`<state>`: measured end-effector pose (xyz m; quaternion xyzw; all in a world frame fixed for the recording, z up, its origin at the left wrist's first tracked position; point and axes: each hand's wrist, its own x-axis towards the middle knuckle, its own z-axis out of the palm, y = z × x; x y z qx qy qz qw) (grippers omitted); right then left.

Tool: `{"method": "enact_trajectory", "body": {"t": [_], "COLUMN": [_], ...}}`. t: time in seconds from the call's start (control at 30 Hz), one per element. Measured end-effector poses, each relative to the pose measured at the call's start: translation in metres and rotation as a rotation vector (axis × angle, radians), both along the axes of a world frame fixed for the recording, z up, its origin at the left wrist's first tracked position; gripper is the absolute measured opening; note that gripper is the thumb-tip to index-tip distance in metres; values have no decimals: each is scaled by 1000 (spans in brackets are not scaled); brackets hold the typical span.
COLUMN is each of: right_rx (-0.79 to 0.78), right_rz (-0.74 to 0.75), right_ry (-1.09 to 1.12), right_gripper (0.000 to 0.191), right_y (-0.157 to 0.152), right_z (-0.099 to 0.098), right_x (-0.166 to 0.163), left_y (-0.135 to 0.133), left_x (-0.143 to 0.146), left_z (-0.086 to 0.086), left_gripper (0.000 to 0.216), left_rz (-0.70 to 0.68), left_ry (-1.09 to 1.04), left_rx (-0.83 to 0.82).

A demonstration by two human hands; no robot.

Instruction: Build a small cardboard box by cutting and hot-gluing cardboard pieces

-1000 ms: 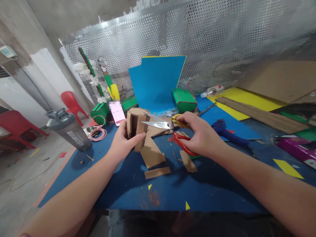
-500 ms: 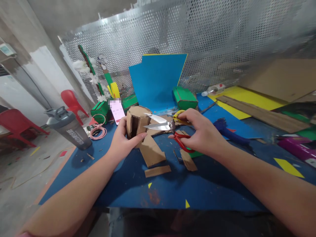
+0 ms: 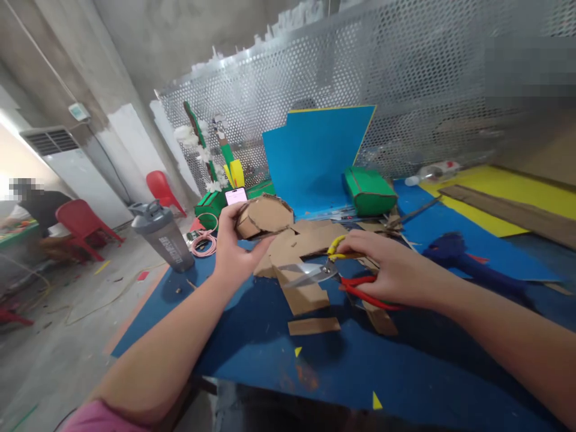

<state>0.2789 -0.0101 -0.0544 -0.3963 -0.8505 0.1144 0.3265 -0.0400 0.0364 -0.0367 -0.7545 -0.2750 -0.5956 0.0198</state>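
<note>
My left hand (image 3: 238, 252) is closed round a small cardboard box with a rounded top (image 3: 270, 214), held tilted above the table with its flat face toward me. In my right hand (image 3: 382, 264) is a pair of scissors (image 3: 330, 270) with one yellow and one red handle; the blades point left, apart from the box. Cut cardboard pieces (image 3: 310, 300) lie beneath both hands, along with a narrow cardboard strip (image 3: 314, 326) nearer the front edge.
A grey shaker bottle (image 3: 166, 237) and a coiled pink cable (image 3: 203, 243) stand left. Behind are a phone (image 3: 236, 195), a green box (image 3: 369, 191) and a blue board (image 3: 319, 156). To the right lie a dark blue glue gun-like tool (image 3: 468, 258) and a plastic bottle (image 3: 434, 173).
The scissors have moved away from the box, down and right, and their blades have come together. My left hand has turned the box. The view has swung left.
</note>
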Motion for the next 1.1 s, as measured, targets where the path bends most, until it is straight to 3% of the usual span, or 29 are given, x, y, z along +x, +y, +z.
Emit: {"method": "enact_trajectory", "body": {"t": [0.13, 0.27, 0.37, 0.63, 1.1], "right_rx": [-69, -189, -193, -260, -258], "right_rz": [-9, -50, -56, -66, -65], "right_ry": [-90, -140, -174, -228, -236], "right_gripper": [30, 32, 29, 30, 30], "right_y": [-1, -2, -1, -3, -1], "right_z": [-4, -12, -15, -12, -22], "right_x": [-1, -3, -4, -4, -3], "left_y": [-9, -21, -28, -40, -40], "left_x": [1, 8, 15, 22, 25], "left_z": [3, 8, 10, 9, 8], "left_gripper": [66, 65, 70, 73, 67], "left_rz": [-11, -34, -65, -118, -144], "left_ry": [40, -19, -102, -185, -259], "left_rx": [-15, -227, -356, -562, -658]}}
